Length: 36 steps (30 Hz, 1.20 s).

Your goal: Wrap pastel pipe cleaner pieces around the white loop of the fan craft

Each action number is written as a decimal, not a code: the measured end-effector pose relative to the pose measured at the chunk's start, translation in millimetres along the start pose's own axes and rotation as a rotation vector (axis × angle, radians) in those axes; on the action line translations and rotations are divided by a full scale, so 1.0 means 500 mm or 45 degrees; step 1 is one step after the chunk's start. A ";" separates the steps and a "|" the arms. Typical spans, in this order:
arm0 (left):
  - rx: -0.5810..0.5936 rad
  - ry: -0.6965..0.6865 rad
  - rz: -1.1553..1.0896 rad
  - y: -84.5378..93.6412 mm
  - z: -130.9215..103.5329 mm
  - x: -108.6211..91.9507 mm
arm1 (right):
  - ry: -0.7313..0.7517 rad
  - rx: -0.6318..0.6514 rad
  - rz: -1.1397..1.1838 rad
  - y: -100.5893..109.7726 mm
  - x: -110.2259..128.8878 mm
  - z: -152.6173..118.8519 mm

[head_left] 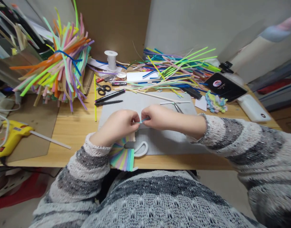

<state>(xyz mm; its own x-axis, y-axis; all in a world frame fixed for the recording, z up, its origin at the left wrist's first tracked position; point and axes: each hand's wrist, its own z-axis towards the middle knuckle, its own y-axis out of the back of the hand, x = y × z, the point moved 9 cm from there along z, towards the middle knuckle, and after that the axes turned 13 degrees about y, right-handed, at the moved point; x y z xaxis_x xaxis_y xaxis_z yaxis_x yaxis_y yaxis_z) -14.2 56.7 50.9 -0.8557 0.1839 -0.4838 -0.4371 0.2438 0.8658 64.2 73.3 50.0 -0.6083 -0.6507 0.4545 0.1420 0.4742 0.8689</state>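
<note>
- My left hand [123,124] is closed narrow, with the fingertips pinching one end of a small blue piece [143,120].
- My right hand [157,117] is pinched shut too, holding the other end of the small blue piece. The blue bit is tiny and mostly covered by my fingers, so it may be a bit of fuzzy stick.
- My two hands are near each other, above the gray mat [159,142].
- The striped fan [123,158], with its soft rainbow colors, is just below my left hand, on the side close to my tummy. A white loop [141,149] sticks out from it, toward my right side.
- The pliers [178,108] and a thin white stick [166,103] are just past my right wrist.
- Two black pens [109,97] are past my left hand, with the black scissors [102,90] and the white spool [111,60] farther away.
- A messy pile of fuzzy sticks [169,68] is past both hands.
- A big bunch of fuzzy sticks [64,60] is far to the left of my left hand. The yellow glue gun [16,133] is out that way too, closer to me.
</note>
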 end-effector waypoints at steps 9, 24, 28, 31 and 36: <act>-0.028 0.023 0.055 -0.007 -0.001 -0.003 | -0.068 0.154 -0.190 0.023 0.018 0.010; -0.030 0.033 0.084 -0.006 -0.001 -0.006 | -0.022 0.152 -0.306 0.031 0.051 -0.007; -0.028 0.037 0.069 -0.009 -0.001 -0.003 | -0.005 0.123 -0.293 0.030 0.057 -0.012; -0.031 0.043 0.065 -0.007 -0.002 -0.004 | 0.035 0.073 -0.244 0.027 0.062 -0.019; -0.035 0.075 0.083 -0.003 -0.002 -0.006 | 0.063 -0.102 -0.096 0.005 0.052 -0.047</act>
<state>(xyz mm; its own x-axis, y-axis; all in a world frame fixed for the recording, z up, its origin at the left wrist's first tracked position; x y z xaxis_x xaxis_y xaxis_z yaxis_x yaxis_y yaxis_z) -11.1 54.8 51.3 -0.8971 0.1424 -0.4183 -0.3863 0.2068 0.8989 66.9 43.6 68.3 -0.5805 -0.7123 0.3946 0.1603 0.3751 0.9130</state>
